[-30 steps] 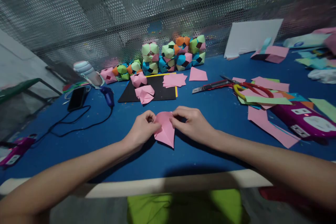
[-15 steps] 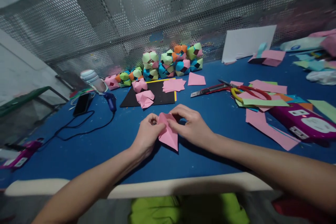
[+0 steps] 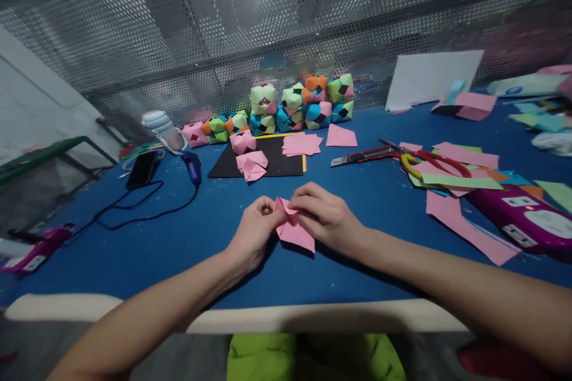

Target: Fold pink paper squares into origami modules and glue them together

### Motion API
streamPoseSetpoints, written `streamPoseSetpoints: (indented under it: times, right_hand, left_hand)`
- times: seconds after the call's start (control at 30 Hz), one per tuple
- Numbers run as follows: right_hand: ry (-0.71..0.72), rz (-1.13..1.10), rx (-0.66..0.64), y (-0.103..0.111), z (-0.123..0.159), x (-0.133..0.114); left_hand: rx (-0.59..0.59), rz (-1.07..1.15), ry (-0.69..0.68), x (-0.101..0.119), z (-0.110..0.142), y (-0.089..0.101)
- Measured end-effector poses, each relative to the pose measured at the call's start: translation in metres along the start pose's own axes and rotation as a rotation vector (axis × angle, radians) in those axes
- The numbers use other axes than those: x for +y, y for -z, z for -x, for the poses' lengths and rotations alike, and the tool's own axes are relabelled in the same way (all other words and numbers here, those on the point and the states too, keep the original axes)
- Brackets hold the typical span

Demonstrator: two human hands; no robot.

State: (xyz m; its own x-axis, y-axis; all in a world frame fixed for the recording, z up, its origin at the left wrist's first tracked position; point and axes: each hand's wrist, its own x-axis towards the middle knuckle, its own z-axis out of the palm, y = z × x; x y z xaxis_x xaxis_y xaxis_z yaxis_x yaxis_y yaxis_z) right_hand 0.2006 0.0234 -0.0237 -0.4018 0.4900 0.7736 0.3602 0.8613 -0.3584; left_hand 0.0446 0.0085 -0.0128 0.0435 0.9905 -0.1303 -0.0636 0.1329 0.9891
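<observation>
Between my hands is a partly folded piece of pink paper (image 3: 297,234), creased, with its lower corner pointing toward me. My left hand (image 3: 255,227) pinches its left edge between thumb and curled fingers. On the right side, my right hand (image 3: 329,217) grips the upper fold, its fingers bent over the paper and hiding part of it. Just beyond lie a folded pink paper piece (image 3: 252,165) and a closed pink paper ball (image 3: 243,142). A stack of pink paper pieces (image 3: 302,144) rests on a black sheet (image 3: 281,165).
Colourful folded paper balls (image 3: 290,108) are stacked along the mesh panel (image 3: 232,24). Right of my hands lie red-and-yellow scissors (image 3: 429,165), a cutter (image 3: 357,156), paper scraps (image 3: 469,226) and a purple power strip (image 3: 527,217). A phone (image 3: 143,169), cable and bottle (image 3: 163,131) are left.
The pink paper has opened wider at its lower part, and my right fingers have shifted onto its upper fold. The whole view has moved slightly.
</observation>
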Motion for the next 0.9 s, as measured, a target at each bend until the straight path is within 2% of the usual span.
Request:
streamPoseSetpoints:
  times: [0.17,0.3,0.4,0.57,0.7,0.8,0.9]
  right_hand:
    - [0.159,0.234,-0.117,0.004,0.0,0.003]
    - [0.146,0.249,-0.173,0.006,-0.001,-0.001]
    - [0.035,0.116,-0.166,0.007,-0.003,-0.004]
    - [-0.287,-0.176,-0.147,0.008,-0.008,-0.009]
    - [-0.517,-0.241,-0.146,0.007,-0.012,-0.011]
    - [-0.596,-0.26,-0.189,0.007,-0.013,-0.013]
    - [-0.605,-0.269,-0.208,0.008,-0.013,-0.014]
  left_hand:
    - [-0.001,-0.018,-0.038,-0.002,0.0,0.006]
    - [0.004,-0.022,-0.07,-0.002,-0.002,0.01]
    - [-0.012,-0.014,-0.06,-0.001,-0.003,0.01]
    - [-0.074,-0.063,-0.029,0.0,0.001,0.01]
    - [-0.067,-0.167,-0.082,0.002,0.005,0.01]
    - [-0.06,-0.228,-0.095,0.005,0.007,0.008]
    - [-0.055,-0.266,-0.09,0.008,0.008,0.005]
